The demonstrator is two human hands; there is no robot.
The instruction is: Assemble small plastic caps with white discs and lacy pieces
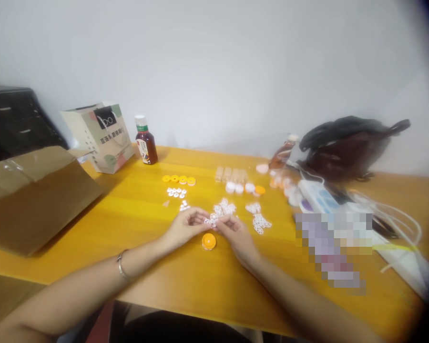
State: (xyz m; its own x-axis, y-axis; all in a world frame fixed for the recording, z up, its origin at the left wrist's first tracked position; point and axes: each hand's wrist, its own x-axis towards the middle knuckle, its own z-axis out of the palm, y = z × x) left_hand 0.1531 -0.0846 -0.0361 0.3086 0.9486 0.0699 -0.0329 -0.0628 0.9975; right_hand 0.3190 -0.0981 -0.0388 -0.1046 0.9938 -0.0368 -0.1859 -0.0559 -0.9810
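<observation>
Over the middle of the table, a small white openwork plastic piece (210, 221) is pinched between both hands. My left hand (186, 227) is closed on its left side, and my right hand (239, 238) grips the right side. Just below the fingers lies a round orange cap-like part (209, 241) with a pale rim. Beyond the hands is a pile of similar white openwork pieces (224, 207), with another group (260, 221) to the right. Small white discs (176, 193) and several yellow rings (178, 179) lie in rows farther back on the left.
Clear tubes (231, 175) and white caps (239, 188) lie toward the back. A cardboard box (39, 195), paper bag (109, 138) and drink bottle (147, 145) stand left. On the right are a dark bag (350, 147), a power strip (318, 197) and cables (411, 216).
</observation>
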